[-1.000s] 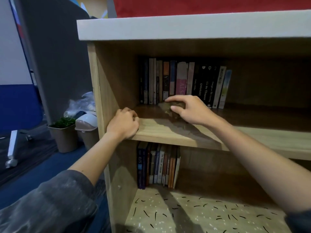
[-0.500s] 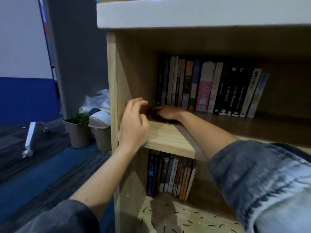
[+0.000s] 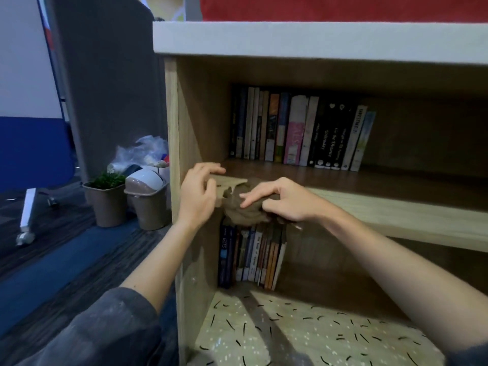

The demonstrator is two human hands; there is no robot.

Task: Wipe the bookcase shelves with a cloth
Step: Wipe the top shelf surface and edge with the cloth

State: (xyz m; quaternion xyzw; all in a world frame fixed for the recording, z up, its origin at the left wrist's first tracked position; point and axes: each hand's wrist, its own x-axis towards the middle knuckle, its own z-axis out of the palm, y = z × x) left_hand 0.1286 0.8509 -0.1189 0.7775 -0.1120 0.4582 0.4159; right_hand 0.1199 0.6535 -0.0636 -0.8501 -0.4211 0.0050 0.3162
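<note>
A light wooden bookcase [image 3: 173, 122] fills the view. Its middle shelf [image 3: 390, 207] carries a row of upright books [image 3: 301, 130] at the back. A bunched brown cloth [image 3: 243, 211] hangs over the shelf's front edge near the left corner. My right hand [image 3: 282, 199] presses on the cloth, fingers curled around it. My left hand [image 3: 198, 194] rests at the shelf's left front corner beside the cloth, fingers spread and holding nothing. Part of the cloth is hidden under my right hand.
A lower compartment holds more books [image 3: 250, 257] above a speckled mat [image 3: 303, 334]. Left of the bookcase stand a small potted plant [image 3: 107, 199], a lidded bin [image 3: 148, 199] and a plastic bag [image 3: 142, 154]. A grey partition [image 3: 111, 83] rises behind them.
My right hand has drawn the cloth from deep in the left corner out to the shelf's front edge. My left hand stays at the corner, fingers still lifted.
</note>
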